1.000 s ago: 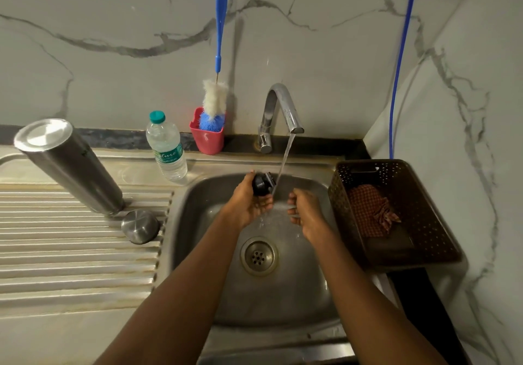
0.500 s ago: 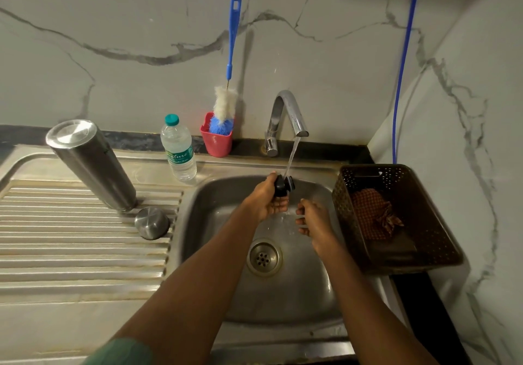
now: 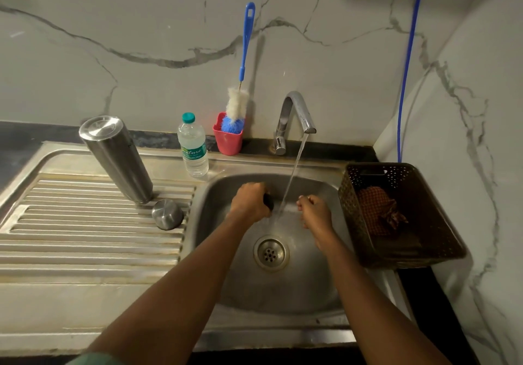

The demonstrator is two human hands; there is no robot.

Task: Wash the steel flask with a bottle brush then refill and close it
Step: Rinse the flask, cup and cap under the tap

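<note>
Half a second ago your left hand [image 3: 250, 203] held the black stopper [image 3: 268, 201] right in the water [image 3: 293, 175]. Now the stopper sits just left of the stream, and the hand has rolled knuckles-up over it. Your fingers are wrapped round the stopper, so only its dark right edge shows. Your right hand [image 3: 314, 211] has come up level with the left, just right of the stream. Its fingers are curled in and nothing shows inside them. The tap [image 3: 294, 118] is running as before.

Both hands are over the steel sink [image 3: 283, 294], above the drain [image 3: 271, 252]. On the ribbed drainboard [image 3: 85, 251] to the left, the flask [image 3: 117, 158] stands mouth down, and the steel cap [image 3: 167, 214] lies just beside its foot. Behind them a plastic bottle [image 3: 193, 149] stands at the back corner of the sink. Next to it is a red cup [image 3: 227, 139] holding the bottle brush [image 3: 237, 104], bristles down, with its blue handle leaning on the marble wall [image 3: 141, 24]. A brown basket [image 3: 348, 211] with a checked cloth [image 3: 379, 211] in it sits on the sink's right rim. A blue hose [image 3: 407, 67] runs down the corner behind the basket.

Most of the stopper is covered by your hand, so I cannot make out its shape. The flask's mouth faces the drainboard and is out of sight. Whether your right fingers touch the water is hard to tell. A bit of green sleeve [image 3: 93, 360] is cut off at the bottom edge.
</note>
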